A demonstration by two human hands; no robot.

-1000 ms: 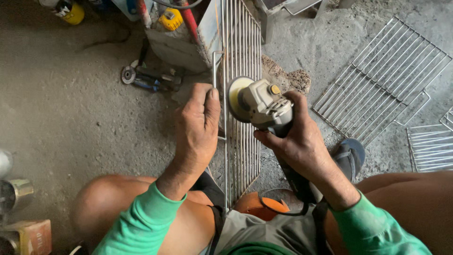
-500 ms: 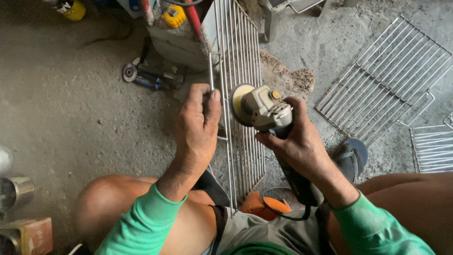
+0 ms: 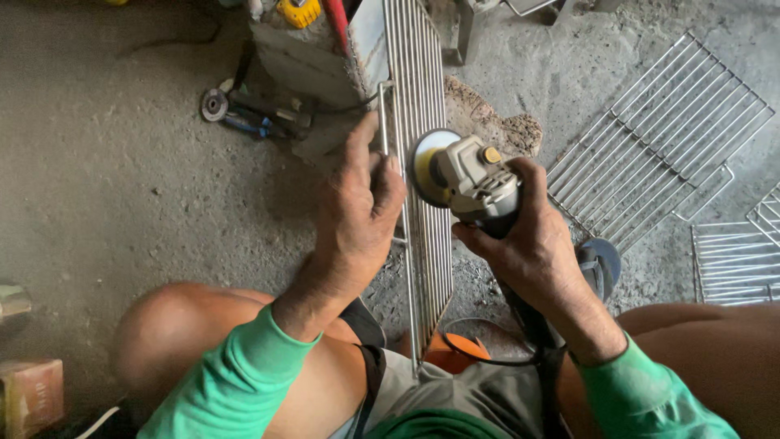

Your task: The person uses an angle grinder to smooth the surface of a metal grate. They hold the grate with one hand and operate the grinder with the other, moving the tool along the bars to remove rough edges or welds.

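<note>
Item one: wire rack [image 3: 422, 203], bare metal, long and narrow, standing on its long edge between the seated person's knees. Long axis runs straight away from the body, from the lap up to a grey metal block [image 3: 313, 61] on the concrete floor [image 3: 122, 203].

Item two: left hand [image 3: 357, 215], green sleeve. Grip closed around the rack's left edge rod at about mid-length, thumb up along the rod, steadying the rack upright.

Item three: right hand [image 3: 528, 244], green sleeve. Grip clamped around the body of an angle grinder [image 3: 471, 179], grey, with a yellow button on top. Its disc [image 3: 424, 167] faces left and sits against, or just off, the right face of the rack; actual contact cannot be told.

Governing relation: the rack lies between the two hands, left hand on its left side, grinder on its right, both at nearly the same point along its length. The disc is very near the left fingers, with only the wires between them. The grinder hand is the nearer to the work face.

Other items: second angle grinder [image 3: 252, 118] lying on the floor left of the block; a finished-looking rack [image 3: 658, 130] flat on the floor at right; another rack [image 3: 735, 256] at the right edge; sandal [image 3: 601, 264] by the right wrist.
</note>
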